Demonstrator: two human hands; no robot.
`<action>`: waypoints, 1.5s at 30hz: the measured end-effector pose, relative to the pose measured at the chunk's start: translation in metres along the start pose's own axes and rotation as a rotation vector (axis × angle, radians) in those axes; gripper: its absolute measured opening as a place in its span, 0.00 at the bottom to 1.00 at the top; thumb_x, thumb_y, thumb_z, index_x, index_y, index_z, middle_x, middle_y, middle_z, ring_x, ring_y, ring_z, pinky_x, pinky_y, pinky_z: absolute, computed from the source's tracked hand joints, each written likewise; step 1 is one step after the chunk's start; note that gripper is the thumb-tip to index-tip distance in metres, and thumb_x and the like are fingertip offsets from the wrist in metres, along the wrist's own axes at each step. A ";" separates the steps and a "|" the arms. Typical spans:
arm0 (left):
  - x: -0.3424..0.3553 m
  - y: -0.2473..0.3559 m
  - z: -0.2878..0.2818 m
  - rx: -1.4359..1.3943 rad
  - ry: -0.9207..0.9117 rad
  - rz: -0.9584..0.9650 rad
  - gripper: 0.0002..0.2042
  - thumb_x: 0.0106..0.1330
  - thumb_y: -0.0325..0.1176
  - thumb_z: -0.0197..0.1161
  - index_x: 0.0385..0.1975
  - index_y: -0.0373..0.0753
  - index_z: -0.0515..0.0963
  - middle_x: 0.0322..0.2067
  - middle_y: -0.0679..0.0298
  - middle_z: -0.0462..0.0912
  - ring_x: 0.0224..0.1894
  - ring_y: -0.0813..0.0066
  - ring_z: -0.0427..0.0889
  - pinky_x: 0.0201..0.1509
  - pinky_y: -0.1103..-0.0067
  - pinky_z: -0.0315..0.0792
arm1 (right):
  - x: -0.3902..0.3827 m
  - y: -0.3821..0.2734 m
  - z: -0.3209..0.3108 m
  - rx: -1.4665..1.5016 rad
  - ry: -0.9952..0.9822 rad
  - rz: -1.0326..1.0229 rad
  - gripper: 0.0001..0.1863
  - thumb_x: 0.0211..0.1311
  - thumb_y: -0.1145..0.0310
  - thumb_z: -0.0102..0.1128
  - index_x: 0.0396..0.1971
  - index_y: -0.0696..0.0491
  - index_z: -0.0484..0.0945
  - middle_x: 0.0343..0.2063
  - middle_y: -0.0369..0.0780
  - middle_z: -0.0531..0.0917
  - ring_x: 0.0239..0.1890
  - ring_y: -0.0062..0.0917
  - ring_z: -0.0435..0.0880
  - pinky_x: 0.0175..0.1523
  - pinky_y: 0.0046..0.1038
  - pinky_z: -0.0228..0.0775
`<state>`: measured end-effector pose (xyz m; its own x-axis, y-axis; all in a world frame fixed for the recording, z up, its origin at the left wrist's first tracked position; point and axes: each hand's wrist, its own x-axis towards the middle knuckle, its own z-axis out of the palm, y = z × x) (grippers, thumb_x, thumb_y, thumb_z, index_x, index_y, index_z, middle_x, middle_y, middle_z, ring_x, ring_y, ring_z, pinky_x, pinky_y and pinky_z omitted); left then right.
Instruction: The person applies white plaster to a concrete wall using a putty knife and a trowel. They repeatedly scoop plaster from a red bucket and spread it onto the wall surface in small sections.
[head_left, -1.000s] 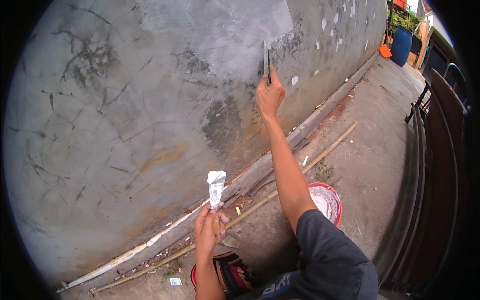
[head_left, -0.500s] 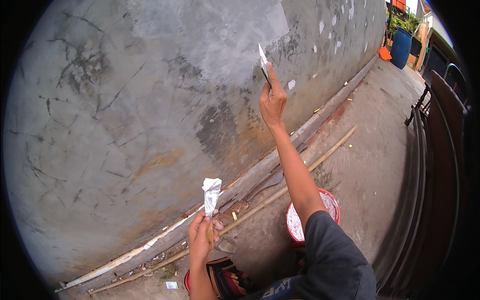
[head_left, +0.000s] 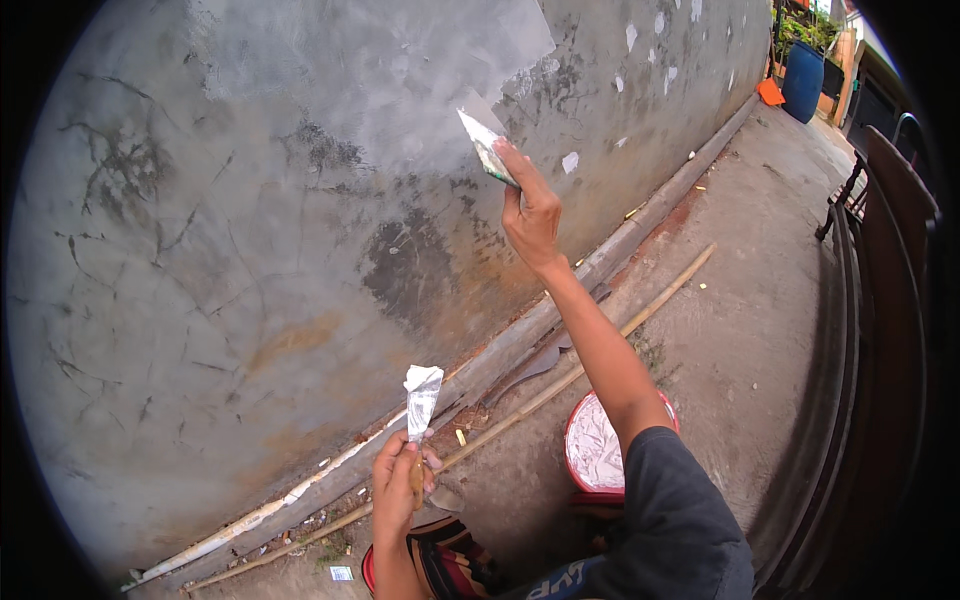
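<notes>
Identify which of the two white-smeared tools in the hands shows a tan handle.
The putty knife in the left hand: its tan handle is visible, while the flat spreader in the right hand shows none.

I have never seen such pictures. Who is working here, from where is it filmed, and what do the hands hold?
No machine works here: these are a person's bare hands. One wide fisheye camera on the head looks down, so straight edges look bent. The left hand holds a putty knife, blade up, with white paste on it. The right hand holds a flat scraper, also coated white, before the grey wall. On the ground are a long pole and a red-rimmed bucket with pale paste.
</notes>
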<state>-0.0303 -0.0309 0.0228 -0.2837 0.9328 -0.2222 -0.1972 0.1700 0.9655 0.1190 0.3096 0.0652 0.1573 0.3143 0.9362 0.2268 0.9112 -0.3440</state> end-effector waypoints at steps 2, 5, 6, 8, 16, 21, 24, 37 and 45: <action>0.001 -0.001 -0.001 -0.008 0.002 -0.008 0.14 0.74 0.32 0.45 0.48 0.32 0.74 0.25 0.61 0.78 0.18 0.83 0.69 0.23 0.85 0.64 | 0.029 0.033 -0.005 -0.077 0.032 0.018 0.31 0.49 0.87 0.52 0.54 0.43 0.79 0.52 0.33 0.82 0.56 0.31 0.79 0.66 0.45 0.62; 0.002 0.003 -0.002 0.017 0.043 -0.020 0.14 0.74 0.32 0.45 0.49 0.32 0.74 0.25 0.61 0.78 0.18 0.83 0.69 0.23 0.85 0.64 | 0.055 0.033 -0.014 -0.220 0.001 -0.151 0.31 0.49 0.85 0.53 0.52 0.40 0.80 0.49 0.32 0.84 0.54 0.29 0.80 0.64 0.46 0.62; 0.001 0.002 -0.002 0.027 0.057 -0.033 0.14 0.74 0.32 0.45 0.49 0.32 0.74 0.25 0.61 0.78 0.18 0.83 0.69 0.23 0.85 0.64 | 0.060 0.032 -0.016 -0.236 -0.012 -0.188 0.33 0.45 0.85 0.52 0.51 0.39 0.81 0.49 0.31 0.84 0.54 0.27 0.80 0.61 0.40 0.67; 0.004 -0.002 -0.006 0.028 0.062 -0.022 0.14 0.74 0.32 0.45 0.49 0.31 0.74 0.25 0.61 0.78 0.18 0.83 0.69 0.23 0.85 0.64 | 0.062 0.032 -0.007 -0.150 -0.079 -0.184 0.35 0.41 0.86 0.49 0.49 0.39 0.82 0.49 0.31 0.84 0.54 0.28 0.80 0.62 0.38 0.68; 0.010 -0.009 -0.007 0.008 0.050 -0.047 0.14 0.74 0.32 0.45 0.49 0.31 0.73 0.25 0.61 0.78 0.18 0.83 0.69 0.23 0.85 0.64 | 0.017 0.035 0.003 -0.133 -0.150 -0.164 0.38 0.35 0.89 0.46 0.49 0.41 0.83 0.52 0.33 0.82 0.57 0.32 0.78 0.66 0.37 0.67; 0.015 -0.009 -0.001 0.019 0.019 -0.066 0.14 0.74 0.32 0.45 0.49 0.31 0.73 0.25 0.60 0.78 0.18 0.83 0.69 0.23 0.86 0.64 | -0.043 0.039 -0.011 -0.199 -0.312 -0.153 0.37 0.37 0.88 0.46 0.48 0.41 0.83 0.51 0.33 0.83 0.56 0.31 0.80 0.64 0.36 0.69; 0.015 -0.011 0.000 0.026 0.024 -0.073 0.14 0.74 0.32 0.45 0.49 0.32 0.74 0.25 0.60 0.79 0.18 0.83 0.69 0.23 0.85 0.64 | -0.037 0.034 -0.024 -0.201 -0.377 -0.148 0.36 0.39 0.88 0.46 0.49 0.42 0.83 0.50 0.34 0.84 0.55 0.31 0.80 0.64 0.38 0.67; 0.027 -0.015 0.004 -0.016 0.113 -0.078 0.12 0.72 0.35 0.42 0.44 0.35 0.70 0.27 0.60 0.78 0.16 0.80 0.68 0.18 0.83 0.63 | -0.016 0.029 0.001 -0.172 -0.236 -0.126 0.38 0.39 0.89 0.48 0.53 0.40 0.80 0.52 0.35 0.82 0.56 0.34 0.79 0.64 0.37 0.69; 0.041 -0.027 0.018 -0.089 0.080 -0.165 0.10 0.74 0.36 0.40 0.45 0.39 0.66 0.26 0.66 0.71 0.16 0.79 0.67 0.16 0.82 0.64 | -0.086 -0.027 -0.089 0.917 -0.306 1.283 0.16 0.63 0.73 0.55 0.51 0.56 0.76 0.45 0.36 0.81 0.47 0.19 0.78 0.55 0.28 0.69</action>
<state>-0.0193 0.0088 -0.0103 -0.3132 0.8658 -0.3902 -0.3288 0.2866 0.8999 0.1850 0.2337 -0.0124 -0.4339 0.8960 0.0947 -0.5399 -0.1745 -0.8234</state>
